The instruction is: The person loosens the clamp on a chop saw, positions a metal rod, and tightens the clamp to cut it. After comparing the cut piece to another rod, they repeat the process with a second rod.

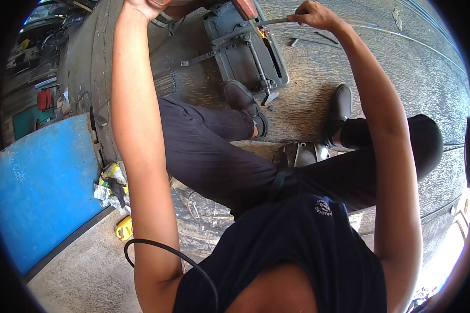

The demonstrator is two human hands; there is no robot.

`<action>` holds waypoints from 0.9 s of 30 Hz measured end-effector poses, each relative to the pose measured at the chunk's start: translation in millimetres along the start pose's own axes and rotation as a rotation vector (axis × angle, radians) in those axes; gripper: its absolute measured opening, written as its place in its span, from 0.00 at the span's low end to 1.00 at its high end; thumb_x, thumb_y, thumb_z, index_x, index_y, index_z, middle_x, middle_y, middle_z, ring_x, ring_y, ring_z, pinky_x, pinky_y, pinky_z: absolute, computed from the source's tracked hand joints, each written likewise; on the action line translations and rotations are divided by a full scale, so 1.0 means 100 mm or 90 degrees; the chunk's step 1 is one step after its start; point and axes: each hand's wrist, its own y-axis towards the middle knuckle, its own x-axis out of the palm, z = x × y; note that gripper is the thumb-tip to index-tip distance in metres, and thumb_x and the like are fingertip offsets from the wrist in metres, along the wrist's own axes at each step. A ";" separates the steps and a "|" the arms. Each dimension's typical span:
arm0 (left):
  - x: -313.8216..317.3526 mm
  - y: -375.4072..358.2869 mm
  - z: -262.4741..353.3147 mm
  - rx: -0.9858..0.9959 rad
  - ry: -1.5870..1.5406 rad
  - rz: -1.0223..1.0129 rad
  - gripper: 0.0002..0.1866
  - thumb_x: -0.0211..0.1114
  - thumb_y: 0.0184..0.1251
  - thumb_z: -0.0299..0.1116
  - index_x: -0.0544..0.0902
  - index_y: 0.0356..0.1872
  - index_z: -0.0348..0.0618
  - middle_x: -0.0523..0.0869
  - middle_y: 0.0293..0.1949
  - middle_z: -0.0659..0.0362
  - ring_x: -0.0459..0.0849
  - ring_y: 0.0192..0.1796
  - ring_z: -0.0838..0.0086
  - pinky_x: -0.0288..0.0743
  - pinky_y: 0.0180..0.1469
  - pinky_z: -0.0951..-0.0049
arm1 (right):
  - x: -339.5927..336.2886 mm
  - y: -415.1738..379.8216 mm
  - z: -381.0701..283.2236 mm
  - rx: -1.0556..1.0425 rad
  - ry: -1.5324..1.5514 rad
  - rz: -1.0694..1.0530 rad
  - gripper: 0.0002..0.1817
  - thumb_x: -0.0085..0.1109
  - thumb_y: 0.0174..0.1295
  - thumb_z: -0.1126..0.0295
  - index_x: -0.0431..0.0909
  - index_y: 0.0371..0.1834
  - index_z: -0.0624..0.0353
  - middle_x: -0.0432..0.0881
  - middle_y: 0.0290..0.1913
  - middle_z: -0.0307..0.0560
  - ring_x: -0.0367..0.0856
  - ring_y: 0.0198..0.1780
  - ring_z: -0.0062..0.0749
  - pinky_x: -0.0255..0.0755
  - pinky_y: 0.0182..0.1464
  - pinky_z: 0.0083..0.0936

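At the top edge, my left hand [145, 7] is partly cut off by the frame; its fingers are closed on a reddish part that I cannot make out. My right hand [313, 15] grips the end of a thin grey metal bar [274, 22]. The bar's other end reaches a dark grey metal machine [234, 61] with a clamp screw [256, 60]. Above the machine a red part [244, 9] comes down close to the bar, and an orange glow [262, 34] shows just below it.
My shoes [240, 96] rest on the worn floor below the machine. Short metal pieces [318, 40] and long rods [402, 35] lie at the right. A blue panel [47, 188], a yellow container [124, 228] and crumpled packaging [111, 182] are at the left. A black cable [167, 246] crosses my left arm.
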 end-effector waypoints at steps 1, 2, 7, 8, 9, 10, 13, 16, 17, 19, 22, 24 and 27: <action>-0.01 0.01 0.00 -0.001 -0.001 0.001 0.26 0.64 0.55 0.53 0.79 0.45 0.41 0.78 0.29 0.55 0.78 0.30 0.65 0.79 0.38 0.62 | 0.01 0.01 0.02 -0.004 0.033 0.015 0.24 0.63 0.60 0.50 0.87 0.35 0.65 0.87 0.30 0.58 0.86 0.31 0.43 0.77 0.37 0.40; -0.01 0.02 0.00 0.000 0.002 0.001 0.27 0.64 0.55 0.54 0.79 0.46 0.41 0.77 0.29 0.55 0.78 0.30 0.65 0.79 0.38 0.62 | 0.00 -0.01 -0.01 -0.005 0.033 0.014 0.24 0.63 0.60 0.50 0.87 0.35 0.65 0.87 0.30 0.58 0.86 0.31 0.43 0.77 0.37 0.40; 0.00 0.01 0.00 -0.009 0.001 0.021 0.28 0.64 0.54 0.54 0.78 0.47 0.41 0.77 0.30 0.55 0.78 0.30 0.65 0.78 0.38 0.63 | -0.02 -0.05 -0.05 -0.016 0.072 0.035 0.24 0.64 0.59 0.51 0.87 0.32 0.66 0.86 0.27 0.57 0.84 0.28 0.40 0.75 0.35 0.39; 0.00 0.01 0.00 -0.007 0.000 0.020 0.28 0.64 0.54 0.54 0.78 0.47 0.41 0.77 0.30 0.55 0.78 0.30 0.65 0.78 0.38 0.63 | -0.04 -0.04 -0.06 -0.017 0.071 0.035 0.24 0.64 0.59 0.51 0.87 0.32 0.66 0.86 0.27 0.57 0.84 0.28 0.40 0.75 0.35 0.39; -0.01 0.02 0.00 -0.006 0.000 0.020 0.28 0.64 0.54 0.54 0.78 0.47 0.41 0.77 0.30 0.55 0.78 0.30 0.65 0.78 0.38 0.63 | -0.07 -0.02 -0.07 -0.026 0.067 0.024 0.24 0.64 0.59 0.51 0.87 0.32 0.66 0.86 0.27 0.57 0.83 0.27 0.40 0.74 0.34 0.39; -0.01 0.01 -0.01 -0.005 0.001 0.019 0.28 0.64 0.54 0.54 0.78 0.47 0.41 0.77 0.30 0.55 0.78 0.30 0.65 0.78 0.38 0.63 | -0.10 -0.01 -0.09 -0.035 0.064 0.014 0.24 0.65 0.59 0.51 0.87 0.31 0.66 0.85 0.26 0.58 0.82 0.27 0.40 0.74 0.34 0.40; 0.00 -0.01 -0.02 -0.001 0.003 0.015 0.28 0.65 0.54 0.54 0.78 0.47 0.40 0.77 0.30 0.55 0.78 0.30 0.65 0.78 0.38 0.63 | -0.19 0.02 -0.12 -0.073 0.026 -0.008 0.24 0.65 0.60 0.50 0.86 0.29 0.66 0.84 0.26 0.58 0.81 0.25 0.40 0.72 0.33 0.41; -0.01 -0.01 -0.02 0.012 0.018 0.022 0.29 0.65 0.54 0.54 0.78 0.47 0.40 0.77 0.30 0.55 0.78 0.30 0.65 0.79 0.39 0.62 | -0.25 0.06 -0.15 -0.074 -0.092 -0.041 0.25 0.64 0.59 0.48 0.85 0.26 0.65 0.83 0.24 0.57 0.79 0.24 0.43 0.71 0.32 0.42; -0.01 0.00 -0.02 0.007 0.008 0.013 0.29 0.65 0.54 0.54 0.78 0.47 0.39 0.77 0.30 0.55 0.78 0.30 0.65 0.79 0.38 0.62 | -0.27 0.05 -0.17 -0.074 -0.093 -0.041 0.25 0.64 0.59 0.48 0.85 0.26 0.65 0.83 0.24 0.57 0.79 0.24 0.43 0.71 0.32 0.42; -0.02 0.02 -0.02 0.004 -0.003 0.003 0.29 0.65 0.54 0.54 0.78 0.47 0.39 0.77 0.30 0.55 0.78 0.30 0.65 0.79 0.38 0.62 | -0.29 0.03 -0.22 -0.084 -0.096 -0.033 0.26 0.64 0.59 0.47 0.83 0.25 0.65 0.81 0.23 0.58 0.78 0.23 0.46 0.70 0.31 0.43; -0.01 0.00 -0.03 0.006 -0.001 0.014 0.28 0.65 0.54 0.54 0.77 0.46 0.40 0.77 0.30 0.55 0.78 0.30 0.65 0.79 0.39 0.62 | -0.32 -0.01 -0.25 -0.078 -0.068 -0.046 0.26 0.63 0.60 0.47 0.84 0.25 0.64 0.82 0.23 0.57 0.78 0.23 0.47 0.70 0.31 0.43; -0.02 0.03 -0.03 -0.010 -0.012 0.013 0.28 0.65 0.54 0.55 0.77 0.46 0.41 0.77 0.30 0.55 0.77 0.30 0.65 0.79 0.38 0.62 | -0.33 -0.08 -0.30 -0.082 -0.086 -0.046 0.26 0.63 0.60 0.47 0.84 0.25 0.64 0.83 0.25 0.57 0.79 0.24 0.48 0.71 0.32 0.43; -0.03 0.04 -0.03 -0.022 -0.009 0.006 0.28 0.65 0.53 0.55 0.77 0.46 0.42 0.77 0.29 0.55 0.77 0.30 0.65 0.78 0.38 0.62 | -0.24 -0.11 -0.19 -0.148 -0.069 -0.013 0.27 0.62 0.63 0.46 0.86 0.26 0.63 0.80 0.21 0.50 0.76 0.23 0.38 0.68 0.29 0.37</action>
